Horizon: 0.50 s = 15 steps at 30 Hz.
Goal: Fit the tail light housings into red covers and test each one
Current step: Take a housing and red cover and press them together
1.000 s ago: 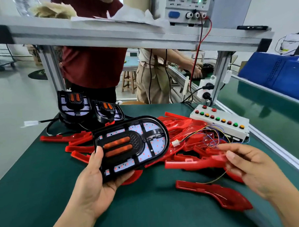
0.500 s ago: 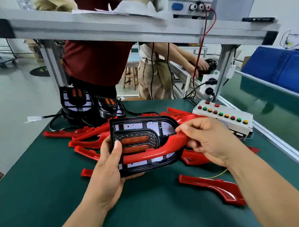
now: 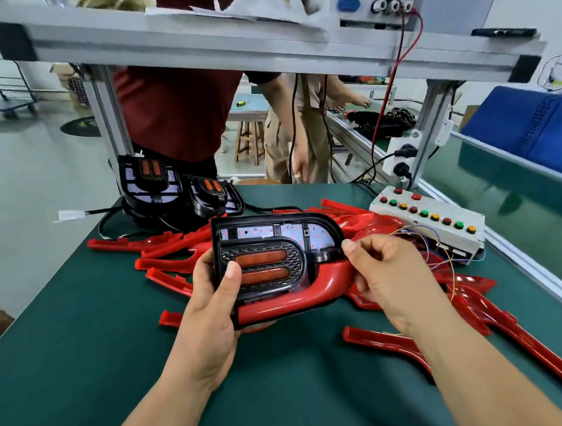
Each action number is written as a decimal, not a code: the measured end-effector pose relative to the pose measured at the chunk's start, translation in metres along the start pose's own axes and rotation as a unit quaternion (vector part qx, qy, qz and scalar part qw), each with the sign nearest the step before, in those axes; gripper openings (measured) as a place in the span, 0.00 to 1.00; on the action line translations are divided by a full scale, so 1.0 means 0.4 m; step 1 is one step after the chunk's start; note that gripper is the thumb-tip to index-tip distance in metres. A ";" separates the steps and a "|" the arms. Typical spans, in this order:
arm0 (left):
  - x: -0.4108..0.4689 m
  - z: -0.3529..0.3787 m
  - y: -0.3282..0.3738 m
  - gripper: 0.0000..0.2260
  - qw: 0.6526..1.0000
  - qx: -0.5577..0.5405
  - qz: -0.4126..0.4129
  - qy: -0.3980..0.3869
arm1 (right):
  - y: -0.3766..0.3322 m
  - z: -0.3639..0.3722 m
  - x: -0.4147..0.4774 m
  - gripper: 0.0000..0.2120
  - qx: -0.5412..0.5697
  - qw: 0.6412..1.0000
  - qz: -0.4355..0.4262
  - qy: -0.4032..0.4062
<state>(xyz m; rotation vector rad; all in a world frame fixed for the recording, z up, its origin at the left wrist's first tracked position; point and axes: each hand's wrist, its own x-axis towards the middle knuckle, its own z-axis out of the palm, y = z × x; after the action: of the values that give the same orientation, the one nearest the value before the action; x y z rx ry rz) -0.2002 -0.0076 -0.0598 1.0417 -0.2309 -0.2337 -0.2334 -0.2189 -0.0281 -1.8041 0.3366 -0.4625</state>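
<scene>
Lower now, the curved red plastic cover (image 3: 293,305) hugs the bottom edge of the black oval housing (image 3: 262,255). The left hand (image 3: 207,316) grips the housing and the right hand (image 3: 385,272) pinches the cover, above the green mat (image 3: 86,366).

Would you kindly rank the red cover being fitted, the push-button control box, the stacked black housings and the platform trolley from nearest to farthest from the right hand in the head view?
1. Red cover: held by the right hand, centre.
2. Push-button control box: behind, to the right.
3. Stacked black housings: bench's far-left corner.
4. Platform trolley: floor, far left.
</scene>
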 end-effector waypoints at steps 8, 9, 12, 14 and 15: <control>-0.006 0.006 -0.014 0.36 0.998 0.047 0.026 -0.023 | 0.020 0.029 -0.005 0.13 -0.213 0.970 -0.083 0.079; -0.007 0.005 -0.016 0.37 0.998 0.045 0.022 -0.026 | 0.016 0.036 -0.010 0.11 -0.232 0.962 -0.113 0.095; -0.007 0.002 -0.017 0.35 0.999 0.032 0.009 -0.024 | 0.004 0.053 -0.021 0.09 -0.236 0.952 -0.157 0.117; -0.007 0.002 -0.015 0.36 1.000 0.024 0.000 -0.007 | 0.002 0.054 -0.026 0.08 -0.208 0.958 -0.155 0.122; -0.007 0.000 -0.014 0.38 1.000 0.015 -0.005 0.002 | 0.004 0.051 -0.030 0.11 -0.181 0.966 -0.139 0.123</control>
<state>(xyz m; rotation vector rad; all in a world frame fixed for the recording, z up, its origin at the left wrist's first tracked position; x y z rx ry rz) -0.2031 -0.0094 -0.0648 1.0730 -0.2275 -0.2375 -0.2342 -0.1966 -0.0360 -2.1670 0.3577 -0.8724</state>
